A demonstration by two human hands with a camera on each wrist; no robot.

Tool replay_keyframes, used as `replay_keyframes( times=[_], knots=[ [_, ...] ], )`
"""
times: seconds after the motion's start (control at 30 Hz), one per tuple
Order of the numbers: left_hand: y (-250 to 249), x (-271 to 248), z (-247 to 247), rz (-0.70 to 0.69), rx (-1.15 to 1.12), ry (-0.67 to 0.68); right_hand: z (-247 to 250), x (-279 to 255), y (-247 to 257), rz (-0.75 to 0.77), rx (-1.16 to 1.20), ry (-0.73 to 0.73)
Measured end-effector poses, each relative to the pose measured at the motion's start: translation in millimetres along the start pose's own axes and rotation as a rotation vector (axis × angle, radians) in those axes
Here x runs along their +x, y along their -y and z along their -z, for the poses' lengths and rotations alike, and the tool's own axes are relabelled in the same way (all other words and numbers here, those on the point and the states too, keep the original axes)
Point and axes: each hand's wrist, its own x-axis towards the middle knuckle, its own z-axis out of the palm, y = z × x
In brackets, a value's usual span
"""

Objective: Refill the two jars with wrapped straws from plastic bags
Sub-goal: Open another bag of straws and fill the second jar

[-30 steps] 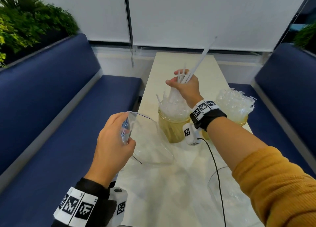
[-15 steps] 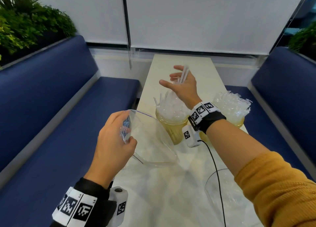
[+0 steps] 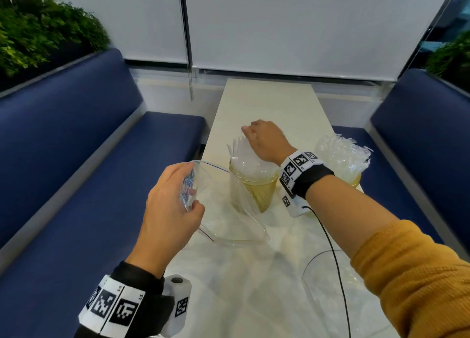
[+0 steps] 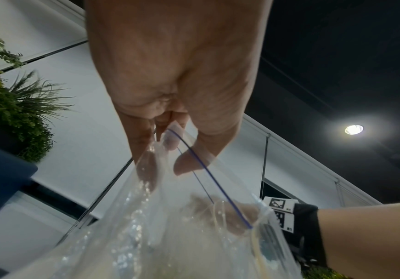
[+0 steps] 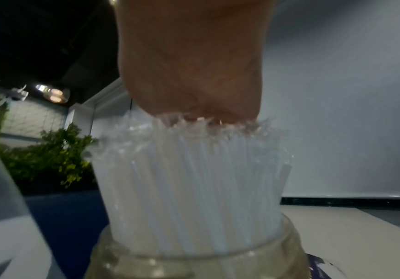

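1. I see a long pale counter [image 3: 267, 103] running away from me between two blue benches [image 3: 76, 159], with green plants [image 3: 38, 32] behind the left one and white blinds [image 3: 292, 24] at the far end.
2. Two glass jars stand on the counter: the near jar [image 3: 256, 187] packed with upright wrapped straws [image 3: 241, 154], and the far jar [image 3: 353, 180] to its right, also stuffed with wrapped straws.
3. My right hand [image 3: 267, 141] sits on top of the near jar's straws. From the right wrist view the palm presses on their wrapper tips; I cannot tell how its fingers lie, since the straws and the palm hide them.
4. My left hand [image 3: 170, 210] holds a clear plastic bag [image 3: 229, 210] just left of the near jar, thumb and fingers [image 4: 189, 162] pinching its blue-lined rim, mouth gaping open. The bag partly covers the jar's lower side.
5. A second plastic bag [image 3: 325, 286] lies flat on the counter near me, cut off by my right sleeve [image 3: 419, 281] and crossed by a black cable [image 3: 330, 246].
6. The far jar's base is hidden behind my right wristband [image 3: 300, 169].
7. Whether the held bag has straws left is hard to make out.
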Motion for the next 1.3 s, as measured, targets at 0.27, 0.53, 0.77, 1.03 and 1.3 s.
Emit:
replay_keyframes(
  times=[0.27,0.53,0.77,1.03,1.3],
  knots=[
    [3,1,0,0.005,-0.008,0.009,-12,-3,5,-0.089,-0.174,0.196],
    [8,1,4,0.004,-0.01,-0.014,22,2,-2,-0.028,-0.031,0.065],
    [5,0,3,0.003,-0.008,-0.001,4,-7,-9,0.02,-0.11,0.301],
    [4,-3,5,0.0,-0.007,-0.01,29,-6,-11,-0.094,-0.135,0.43],
    [4,-4,9,0.004,-0.018,-0.011,43,3,-22,-0.153,0.081,0.348]
  ],
)
